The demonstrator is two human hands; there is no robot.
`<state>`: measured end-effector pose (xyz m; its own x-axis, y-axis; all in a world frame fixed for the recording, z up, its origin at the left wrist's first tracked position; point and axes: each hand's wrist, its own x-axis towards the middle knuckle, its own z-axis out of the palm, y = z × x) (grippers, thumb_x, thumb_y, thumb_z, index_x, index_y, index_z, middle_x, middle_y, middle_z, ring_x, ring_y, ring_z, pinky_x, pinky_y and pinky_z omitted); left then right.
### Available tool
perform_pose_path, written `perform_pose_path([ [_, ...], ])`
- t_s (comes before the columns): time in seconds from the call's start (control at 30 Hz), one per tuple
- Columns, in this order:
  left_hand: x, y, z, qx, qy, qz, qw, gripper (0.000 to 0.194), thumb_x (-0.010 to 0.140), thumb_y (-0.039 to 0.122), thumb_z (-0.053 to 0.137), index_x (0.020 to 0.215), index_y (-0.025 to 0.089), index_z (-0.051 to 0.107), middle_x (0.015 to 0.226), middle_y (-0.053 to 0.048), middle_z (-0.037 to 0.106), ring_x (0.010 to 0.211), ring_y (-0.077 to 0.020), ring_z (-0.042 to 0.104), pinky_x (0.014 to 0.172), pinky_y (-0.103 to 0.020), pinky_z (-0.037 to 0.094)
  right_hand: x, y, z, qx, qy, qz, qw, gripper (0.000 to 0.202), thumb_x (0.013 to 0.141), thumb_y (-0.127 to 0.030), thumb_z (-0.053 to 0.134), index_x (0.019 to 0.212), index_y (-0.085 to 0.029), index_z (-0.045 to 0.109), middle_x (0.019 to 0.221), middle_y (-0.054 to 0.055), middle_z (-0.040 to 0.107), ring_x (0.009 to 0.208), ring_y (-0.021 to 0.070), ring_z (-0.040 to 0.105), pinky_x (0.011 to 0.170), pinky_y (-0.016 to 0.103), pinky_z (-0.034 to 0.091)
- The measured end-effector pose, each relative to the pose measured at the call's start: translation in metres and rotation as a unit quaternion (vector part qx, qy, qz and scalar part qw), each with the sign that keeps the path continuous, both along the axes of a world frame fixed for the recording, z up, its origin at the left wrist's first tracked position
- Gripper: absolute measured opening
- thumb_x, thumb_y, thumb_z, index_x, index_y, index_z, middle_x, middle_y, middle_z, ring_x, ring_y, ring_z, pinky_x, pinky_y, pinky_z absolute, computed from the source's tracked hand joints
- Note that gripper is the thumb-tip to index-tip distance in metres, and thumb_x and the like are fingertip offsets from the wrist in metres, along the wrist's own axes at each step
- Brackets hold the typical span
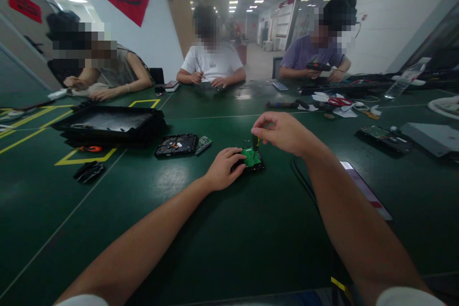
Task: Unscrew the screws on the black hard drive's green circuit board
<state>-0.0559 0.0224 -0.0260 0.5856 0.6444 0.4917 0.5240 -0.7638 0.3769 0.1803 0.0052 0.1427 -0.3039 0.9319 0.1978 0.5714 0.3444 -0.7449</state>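
Observation:
A hard drive (253,158) with a green circuit board facing up lies on the green table in front of me. My left hand (225,168) grips its left side, fingers bent over the edge and onto the board. Above it, my right hand (278,131) pinches the handle of a small screwdriver (255,142), dark with some yellow. The screwdriver stands nearly upright, its shaft pointing down at the board; whether the tip sits in a screw is too small to tell. A few tiny bits, perhaps screws, lie just behind the drive.
Left of the drive are another hard drive (176,145), a loose circuit board (203,145) and stacked black trays (111,122). A phone (366,190) and a black cable (304,177) lie to the right, with red scissors (340,101) farther back. Several people sit across the table.

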Motion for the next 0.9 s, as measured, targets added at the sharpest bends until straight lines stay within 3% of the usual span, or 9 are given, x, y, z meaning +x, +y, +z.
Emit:
perform_pose_path([
  [0.2, -0.0001, 0.0002, -0.0021, -0.007, -0.008, 0.002, 1.0, 0.035, 0.102, 0.037, 0.061, 0.133, 0.024, 0.067, 0.144, -0.014, 0.063, 0.136, -0.0313, 0.058, 0.116, -0.057, 0.046, 0.0005, 0.0006, -0.0003, -0.013, -0.005, -0.003, 1.0, 0.015, 0.09, -0.03, 0.068, 0.098, -0.02, 0.076, 0.077, 0.003, 0.073, 0.065, 0.0163, 0.067, 0.061, 0.028, 0.048],
  [0.4, -0.0004, -0.0002, -0.0007, -0.012, -0.004, 0.005, 1.0, 0.036, 0.102, 0.039, 0.062, 0.134, 0.023, 0.065, 0.144, -0.015, 0.063, 0.137, -0.0311, 0.058, 0.117, -0.057, 0.046, 0.0003, 0.0011, -0.0007, 0.029, -0.026, -0.023, 0.999, 0.011, 0.089, -0.026, 0.069, 0.095, -0.02, 0.077, 0.088, 0.005, 0.077, 0.072, 0.0181, 0.069, 0.066, 0.029, 0.049],
  [0.67, -0.0002, -0.002, 0.0014, -0.012, -0.006, 0.01, 1.0, 0.037, 0.102, 0.039, 0.061, 0.134, 0.022, 0.066, 0.145, -0.016, 0.062, 0.137, -0.0324, 0.057, 0.116, -0.059, 0.047, 0.0006, -0.0018, 0.0025, 0.058, -0.067, -0.043, 0.995, 0.024, 0.087, -0.044, 0.078, 0.087, -0.02, 0.072, 0.089, 0.007, 0.077, 0.073, 0.0195, 0.067, 0.064, 0.03, 0.048],
  [0.9, -0.0002, -0.001, -0.0015, -0.012, -0.006, 0.023, 1.0, 0.041, 0.102, 0.042, 0.061, 0.138, 0.022, 0.066, 0.148, -0.017, 0.059, 0.139, -0.0337, 0.055, 0.116, -0.059, 0.047, 0.0006, -0.0014, 0.0014, 0.037, -0.055, -0.023, 0.998, 0.012, 0.095, -0.03, 0.066, 0.098, -0.021, 0.074, 0.086, 0.004, 0.076, 0.065, 0.0162, 0.069, 0.064, 0.029, 0.048],
])
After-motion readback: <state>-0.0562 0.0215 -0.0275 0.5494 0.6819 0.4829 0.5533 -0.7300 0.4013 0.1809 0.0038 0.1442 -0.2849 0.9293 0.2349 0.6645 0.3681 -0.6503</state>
